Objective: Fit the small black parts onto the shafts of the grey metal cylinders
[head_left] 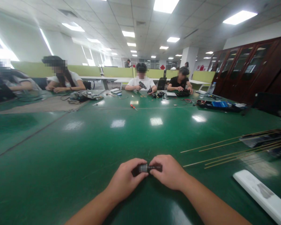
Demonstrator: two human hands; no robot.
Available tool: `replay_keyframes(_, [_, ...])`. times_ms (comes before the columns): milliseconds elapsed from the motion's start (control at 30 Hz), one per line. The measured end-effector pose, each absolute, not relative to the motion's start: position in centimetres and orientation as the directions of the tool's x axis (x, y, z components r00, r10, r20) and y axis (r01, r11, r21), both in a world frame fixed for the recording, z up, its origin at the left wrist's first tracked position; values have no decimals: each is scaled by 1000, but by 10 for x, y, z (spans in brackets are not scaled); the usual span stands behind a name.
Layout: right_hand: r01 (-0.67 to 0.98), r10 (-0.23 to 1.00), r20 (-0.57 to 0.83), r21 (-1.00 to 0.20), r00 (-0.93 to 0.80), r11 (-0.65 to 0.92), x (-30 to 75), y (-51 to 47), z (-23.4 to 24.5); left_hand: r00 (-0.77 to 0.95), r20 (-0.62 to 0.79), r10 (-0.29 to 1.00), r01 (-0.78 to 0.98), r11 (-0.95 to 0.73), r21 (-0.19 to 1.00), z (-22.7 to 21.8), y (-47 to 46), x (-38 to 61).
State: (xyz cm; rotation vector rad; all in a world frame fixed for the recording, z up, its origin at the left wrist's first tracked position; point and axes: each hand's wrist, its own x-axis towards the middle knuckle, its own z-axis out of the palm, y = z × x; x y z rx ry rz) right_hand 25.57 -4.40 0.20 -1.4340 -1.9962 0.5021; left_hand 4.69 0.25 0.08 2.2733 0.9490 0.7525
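Low in the middle of the head view, a short dark cylindrical object (144,168) with a grey band lies sideways between my hands. My left hand (126,175) is closed on its thicker left end, thumb below and fingers above. The narrower dark right end is pinched between the thumb and fingers of my right hand (170,172). Both hands are just over the green table (96,137). My fingers cover part of the object, and I cannot tell its exact kind.
Several thin brass-coloured rods (215,144) lie at the right. A long white case (259,190) is near my right forearm. Farther off are an orange screwdriver (133,107) and a black tray (221,106) with blue items. Co-workers sit across the table, one holding a drill (142,85).
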Motion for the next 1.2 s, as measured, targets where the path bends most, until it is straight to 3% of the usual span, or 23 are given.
replay_keyframes(1200, [754, 952, 220, -583, -215, 304, 259, -44, 6, 564, 303, 768, 462, -598, 655, 0, 3, 47])
